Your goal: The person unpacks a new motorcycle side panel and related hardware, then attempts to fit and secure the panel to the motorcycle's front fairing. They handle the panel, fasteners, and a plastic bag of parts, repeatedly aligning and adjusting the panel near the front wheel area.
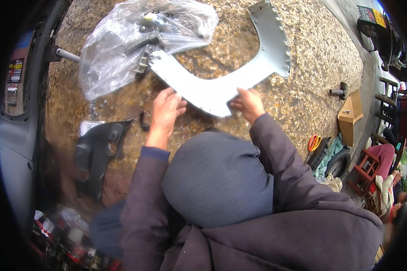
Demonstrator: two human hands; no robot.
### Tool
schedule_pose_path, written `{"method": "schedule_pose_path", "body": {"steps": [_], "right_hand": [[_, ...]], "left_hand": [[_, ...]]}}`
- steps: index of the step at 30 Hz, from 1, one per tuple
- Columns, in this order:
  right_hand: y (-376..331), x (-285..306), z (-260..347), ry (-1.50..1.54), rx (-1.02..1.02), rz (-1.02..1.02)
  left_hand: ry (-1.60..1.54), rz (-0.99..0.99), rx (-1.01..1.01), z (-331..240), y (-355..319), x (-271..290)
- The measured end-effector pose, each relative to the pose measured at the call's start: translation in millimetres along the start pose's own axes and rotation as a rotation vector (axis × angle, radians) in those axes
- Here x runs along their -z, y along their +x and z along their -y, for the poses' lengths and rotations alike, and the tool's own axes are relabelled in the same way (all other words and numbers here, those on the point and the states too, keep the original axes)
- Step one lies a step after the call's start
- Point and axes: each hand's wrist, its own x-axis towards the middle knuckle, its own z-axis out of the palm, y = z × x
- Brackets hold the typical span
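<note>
A light silver-grey curved panel (208, 92), U-shaped with small tabs and holes along its edges, is tilted in front of my knee, over the stony ground. My left hand (166, 112) grips its near-left edge, fingers bent against the rim. On the other side, near the pointed lower corner, my right hand (249, 104) pinches the edge between thumb and fingers. Just beyond the panel's left arm lies a clear plastic bag (108, 58) with black and metal parts in and on it. A black molded plastic piece (99, 153) lies on the ground left of my left hand.
A vehicle's dark bodywork (18, 144) runs along the left. To the right are a hammer (339, 91), an open cardboard box (350, 115), orange-handled scissors (314, 142) and a small tyre (338, 163). A person (384, 158) sits at the far right near wooden stools.
</note>
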Motion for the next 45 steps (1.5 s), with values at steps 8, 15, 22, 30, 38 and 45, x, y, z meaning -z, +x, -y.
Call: {"method": "schedule_pose_path", "body": {"steps": [8, 15, 22, 30, 38, 45], "right_hand": [[-15, -15, 18, 0.101, 0.194, -0.041], [-29, -35, 38, 0.085, 0.376, -0.011], [-46, -16, 59, -0.029, 0.519, -0.005], [-42, 7, 67, -0.029, 0.551, 0.071], [0, -19, 61, 0.176, 0.435, 0.170], [27, -38, 67, 0.334, 0.347, 0.202]], "left_hand": [[0.005, -0.040, -0.119, -18, -6, -12], [0.026, -0.050, -0.144, -42, -7, 8], [-0.051, -0.048, -0.123, -47, -7, 21], [-0.212, -0.076, -0.359, -61, -12, 18], [-0.139, -0.229, -0.775, -78, -28, 4], [0.111, -0.290, -1.041, -83, -37, -2]]}}
